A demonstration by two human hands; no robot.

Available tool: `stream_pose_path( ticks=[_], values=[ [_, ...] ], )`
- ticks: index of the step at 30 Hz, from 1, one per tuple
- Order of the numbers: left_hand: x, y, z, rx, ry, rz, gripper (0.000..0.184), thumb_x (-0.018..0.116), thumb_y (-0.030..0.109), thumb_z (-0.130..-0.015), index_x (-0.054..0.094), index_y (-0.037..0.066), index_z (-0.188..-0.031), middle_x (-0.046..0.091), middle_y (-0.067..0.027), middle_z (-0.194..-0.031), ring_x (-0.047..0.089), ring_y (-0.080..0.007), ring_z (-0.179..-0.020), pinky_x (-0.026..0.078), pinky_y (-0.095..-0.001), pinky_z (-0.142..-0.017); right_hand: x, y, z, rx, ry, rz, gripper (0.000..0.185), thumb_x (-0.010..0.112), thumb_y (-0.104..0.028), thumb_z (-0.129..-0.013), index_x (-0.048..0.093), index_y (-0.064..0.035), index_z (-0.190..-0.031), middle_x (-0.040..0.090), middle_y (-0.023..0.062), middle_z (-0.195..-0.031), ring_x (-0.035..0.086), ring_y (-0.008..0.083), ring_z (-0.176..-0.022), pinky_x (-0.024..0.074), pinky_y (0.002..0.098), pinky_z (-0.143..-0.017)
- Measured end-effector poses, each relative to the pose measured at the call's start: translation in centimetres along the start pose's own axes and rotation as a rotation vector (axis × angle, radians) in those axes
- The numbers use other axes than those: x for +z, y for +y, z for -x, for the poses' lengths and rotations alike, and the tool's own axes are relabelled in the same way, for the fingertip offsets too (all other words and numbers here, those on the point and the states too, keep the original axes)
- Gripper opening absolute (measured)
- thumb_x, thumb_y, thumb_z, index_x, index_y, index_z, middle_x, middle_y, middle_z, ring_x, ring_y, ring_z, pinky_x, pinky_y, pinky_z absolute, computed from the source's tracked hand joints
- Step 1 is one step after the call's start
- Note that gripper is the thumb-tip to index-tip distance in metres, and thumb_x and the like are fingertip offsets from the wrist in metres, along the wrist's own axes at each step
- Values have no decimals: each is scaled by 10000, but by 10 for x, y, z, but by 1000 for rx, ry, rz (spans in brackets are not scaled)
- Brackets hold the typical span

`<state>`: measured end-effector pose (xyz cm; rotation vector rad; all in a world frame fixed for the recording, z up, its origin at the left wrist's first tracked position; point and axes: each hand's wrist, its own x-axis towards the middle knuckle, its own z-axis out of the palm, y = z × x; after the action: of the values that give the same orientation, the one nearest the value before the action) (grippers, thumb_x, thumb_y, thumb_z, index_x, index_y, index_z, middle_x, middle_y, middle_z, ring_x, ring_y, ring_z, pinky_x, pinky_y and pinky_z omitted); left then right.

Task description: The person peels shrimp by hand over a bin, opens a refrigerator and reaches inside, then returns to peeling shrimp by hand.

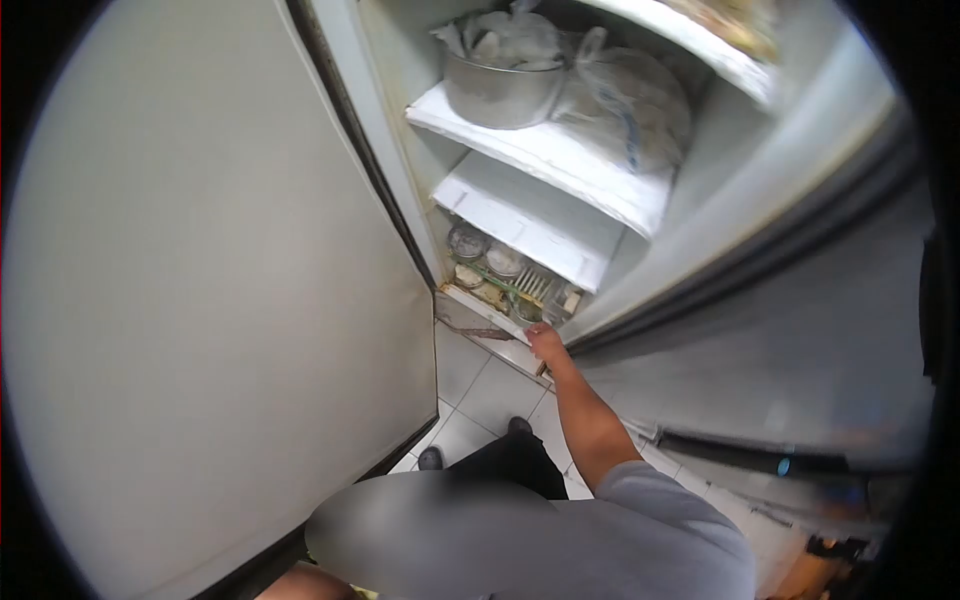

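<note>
The right hand (543, 343) is held low at the front edge (482, 309) of the open refrigerator (720, 215), just beside a greenish container (526, 309) inside the bottom compartment; whether anything is gripped by it cannot be told. The state of the left hand cannot be told, as it is out of view. Above, a metal pot (503, 92) and a plastic bag (640, 110) are supported by a white shelf (530, 145).
</note>
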<state>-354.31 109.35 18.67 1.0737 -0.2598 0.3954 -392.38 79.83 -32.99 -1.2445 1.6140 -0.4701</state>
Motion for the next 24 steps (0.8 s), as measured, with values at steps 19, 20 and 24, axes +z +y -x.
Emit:
stream_pose_path(
  ticks=[19, 20, 24],
  values=[
    [-41, -71, 23, 79, 181, -251, 523, 401, 387, -1009, 412, 29, -1390, 462, -148, -1383, 523, -280, -1189, 439, -455, -1030, 73, -64, -237, -569, 254, 708, 401, 480, -142, -921, 593, -178, -1304, 564, 197, -1321, 527, 364, -1232, 416, 432, -1048],
    [-41, -72, 23, 75, 184, -257, 524, 403, 387, -1008, 411, 28, -1390, 462, -148, -1382, 524, -280, -1187, 440, -455, -1028, 74, -60, -246, -572, 252, 710, 401, 480, -142, -921, 593, -178, -1304, 564, 197, -1321, 527, 364, -1232, 416, 432, -1048],
    [-42, -76, 25, 71, 188, -282, 528, 409, 387, -1005, 408, 24, -1390, 462, -150, -1380, 530, -282, -1178, 447, -458, -1022, 59, -39, -248, -501, 283, 766, 420, 470, -165, -933, 572, -204, -1338, 525, 189, -1375, 497, 354, -1273, 366, 450, -1097]
  ],
)
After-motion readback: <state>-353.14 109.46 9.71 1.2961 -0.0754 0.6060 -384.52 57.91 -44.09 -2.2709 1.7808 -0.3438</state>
